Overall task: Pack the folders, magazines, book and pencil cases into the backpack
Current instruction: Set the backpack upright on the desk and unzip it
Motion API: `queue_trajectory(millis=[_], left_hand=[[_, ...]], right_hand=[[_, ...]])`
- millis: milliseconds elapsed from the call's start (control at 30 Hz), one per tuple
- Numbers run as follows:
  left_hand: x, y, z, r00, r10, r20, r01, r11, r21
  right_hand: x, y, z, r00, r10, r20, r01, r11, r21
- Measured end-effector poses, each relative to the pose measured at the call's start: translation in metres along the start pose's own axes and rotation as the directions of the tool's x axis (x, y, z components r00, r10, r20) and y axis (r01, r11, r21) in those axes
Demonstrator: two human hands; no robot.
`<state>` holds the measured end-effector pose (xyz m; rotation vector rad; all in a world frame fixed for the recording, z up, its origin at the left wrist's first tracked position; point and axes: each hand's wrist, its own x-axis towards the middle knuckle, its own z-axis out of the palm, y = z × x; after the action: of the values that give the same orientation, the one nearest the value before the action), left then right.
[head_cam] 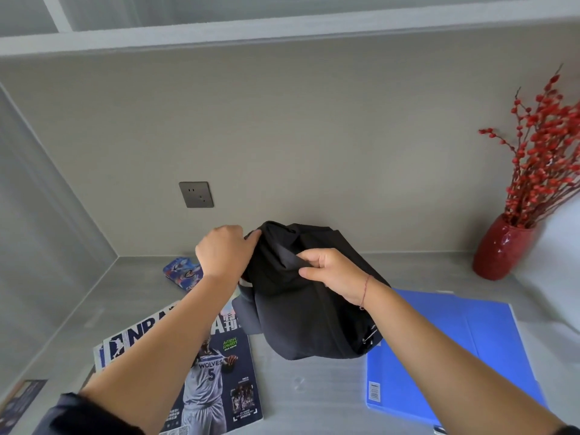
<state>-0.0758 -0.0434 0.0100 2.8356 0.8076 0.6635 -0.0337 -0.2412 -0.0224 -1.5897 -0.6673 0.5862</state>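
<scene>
Backpack (pixel 307 324), black and slumped, sits on the desk (pixel 314 397) between the two hands, which both have hold of its upper end. The left hand (pixel 224 251) is closed into a fist around the fabric at the top corner. The right hand (pixel 335 273) pinches a fold of cloth between thumb and curled fingers, just across from the left. Whether the main compartment is unzipped cannot be told from here; no opening shows, and nothing can be seen inside. Judging by what lies around, packing has not begun. The magazines (pixel 216 372) lie in a stack under the left forearm, below and near that hand. The blue folders (pixel 470 346) lie flat under and beyond the right forearm, with the bag's lower end resting on their corner. One patterned pencil case (pixel 182 273) lies just past the left wrist, to its outer side; a second one is not in view. A dark cover at the desk's near edge, well below the left hand, may be the book (pixel 22 400), but it is too cut off to be sure. So the step in hand looks like getting the bag open, with every item left to go in.
</scene>
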Motion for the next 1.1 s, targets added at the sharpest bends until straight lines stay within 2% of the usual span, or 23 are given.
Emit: queue_trajectory(millis=[67, 100, 167, 200, 267, 333, 367, 400, 433, 467, 500, 533, 567, 600, 633, 700, 733, 767, 833, 967, 1100], left_hand=[[0.005, 0.001, 0.001, 1.000, -0.026, 0.002, 0.026, 0.980, -0.195], [0.008, 0.002, 0.005, 0.999, -0.015, 0.050, 0.029, 0.959, -0.281], [0.013, 0.003, 0.014, 0.972, 0.033, 0.232, 0.062, 0.919, -0.389], [0.016, 0.003, 0.019, 0.938, 0.038, 0.345, 0.116, 0.903, -0.414], [0.022, 0.001, 0.028, 0.852, 0.004, 0.524, 0.213, 0.911, -0.352], [0.028, -0.007, 0.042, 0.801, -0.003, 0.599, 0.141, 0.973, -0.184], [0.028, -0.012, 0.047, 0.803, -0.018, 0.596, 0.094, 0.991, -0.097], [0.026, -0.019, 0.054, 0.814, -0.038, 0.579, 0.071, 0.997, -0.035], [0.022, -0.027, 0.062, 0.821, -0.050, 0.569, 0.066, 0.998, -0.008], [0.016, -0.035, 0.070, 0.811, -0.059, 0.582, 0.070, 0.998, 0.004], [0.007, -0.044, 0.079, 0.793, -0.059, 0.606, 0.059, 0.998, 0.020], [-0.004, -0.051, 0.087, 0.765, -0.060, 0.641, 0.047, 0.998, 0.037], [-0.015, -0.057, 0.095, 0.733, -0.065, 0.677, 0.035, 0.998, 0.058], [-0.026, -0.063, 0.105, 0.708, -0.070, 0.702, 0.026, 0.997, 0.074], [-0.035, -0.067, 0.112, 0.687, -0.085, 0.722, 0.046, 0.996, 0.074], [-0.051, -0.071, 0.123, 0.646, -0.114, 0.755, 0.131, 0.991, 0.038], [-0.057, -0.071, 0.128, 0.624, -0.118, 0.772, 0.158, 0.987, 0.023], [-0.062, -0.072, 0.132, 0.603, -0.125, 0.788, 0.177, 0.984, 0.021], [-0.070, -0.074, 0.139, 0.599, -0.132, 0.790, 0.177, 0.984, 0.030], [-0.080, -0.068, 0.151, 0.643, -0.072, 0.762, 0.145, 0.989, -0.029], [-0.097, -0.042, 0.157, 0.719, 0.009, 0.695, 0.209, 0.951, -0.228]], right_hand=[[-0.003, 0.002, 0.000, 1.000, 0.009, 0.020, -0.010, 0.999, 0.042], [-0.004, 0.002, 0.001, 0.999, 0.014, 0.033, -0.016, 0.999, 0.049], [-0.008, 0.005, 0.004, 0.998, 0.033, 0.060, -0.036, 0.998, 0.052], [-0.009, 0.006, 0.006, 0.996, 0.042, 0.076, -0.046, 0.998, 0.050], [-0.011, 0.010, 0.012, 0.989, 0.069, 0.129, -0.074, 0.996, 0.040], [-0.015, 0.018, 0.018, 0.983, 0.103, 0.151, -0.107, 0.994, 0.019], [-0.018, 0.022, 0.020, 0.988, 0.113, 0.110, -0.116, 0.993, 0.020], [-0.023, 0.029, 0.021, 0.995, 0.104, 0.003, -0.104, 0.994, 0.016], [-0.027, 0.041, 0.019, 0.977, 0.097, -0.189, -0.104, 0.994, -0.027], [-0.031, 0.058, 0.015, 0.893, 0.115, -0.436, -0.179, 0.978, -0.109], [-0.038, 0.076, 0.010, 0.732, 0.166, -0.660, -0.350, 0.924, -0.156], [-0.048, 0.095, 0.007, 0.548, 0.256, -0.796, -0.535, 0.839, -0.098], [-0.057, 0.113, 0.007, 0.393, 0.401, -0.828, -0.659, 0.751, 0.051], [-0.065, 0.129, 0.011, 0.295, 0.572, -0.766, -0.694, 0.679, 0.239], [-0.070, 0.142, 0.018, 0.267, 0.708, -0.653, -0.650, 0.633, 0.420], [-0.076, 0.156, 0.031, 0.333, 0.809, -0.484, -0.489, 0.587, 0.645], [-0.075, 0.159, 0.032, 0.381, 0.802, -0.461, -0.446, 0.596, 0.668], [-0.071, 0.162, 0.031, 0.420, 0.775, -0.472, -0.431, 0.628, 0.648], [-0.061, 0.165, 0.022, 0.446, 0.716, -0.537, -0.448, 0.698, 0.558], [-0.034, 0.162, -0.021, 0.455, 0.620, -0.640, -0.508, 0.771, 0.385], [-0.006, 0.147, -0.068, 0.475, 0.451, -0.756, -0.515, 0.839, 0.177]])
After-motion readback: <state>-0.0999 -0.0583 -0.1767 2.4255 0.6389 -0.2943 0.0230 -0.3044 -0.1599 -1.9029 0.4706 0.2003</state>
